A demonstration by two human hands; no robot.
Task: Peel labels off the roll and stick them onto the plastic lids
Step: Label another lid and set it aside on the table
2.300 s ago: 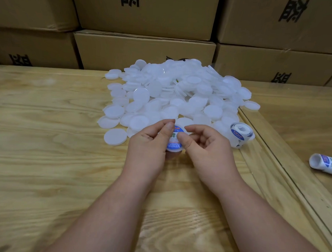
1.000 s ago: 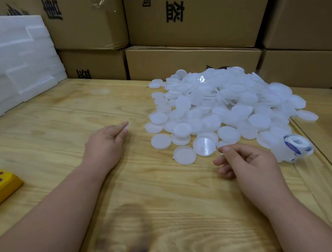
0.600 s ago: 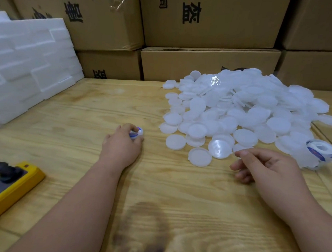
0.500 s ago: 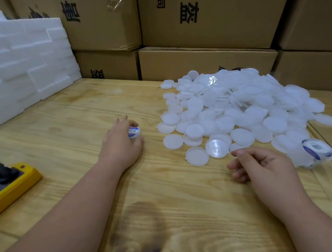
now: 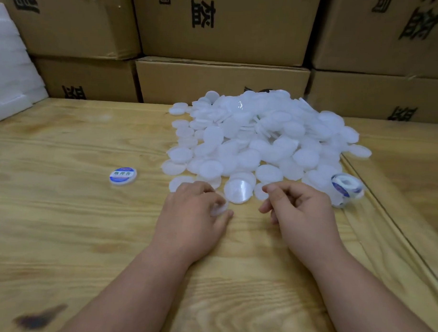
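Observation:
A heap of plain white plastic lids (image 5: 261, 140) covers the middle of the wooden table (image 5: 62, 222). One labelled lid (image 5: 122, 176), blue and white on top, lies alone to the left of the heap. My left hand (image 5: 193, 219) is at the heap's near edge, its fingers and thumb curled round a plain white lid (image 5: 220, 208). My right hand (image 5: 300, 213) hovers beside it with fingers loosely curled and nothing in them. The label roll (image 5: 346, 189) stands just right of my right hand, against the heap.
Stacked cardboard boxes (image 5: 221, 81) wall off the back of the table. White foam sheets (image 5: 10, 66) lean at the far left. A seam in the tabletop (image 5: 394, 221) runs diagonally on the right, past the roll.
My left hand let go of the labelled lid on the left and came back to the heap, where it took hold of a plain lid. The right hand stayed near the heap.

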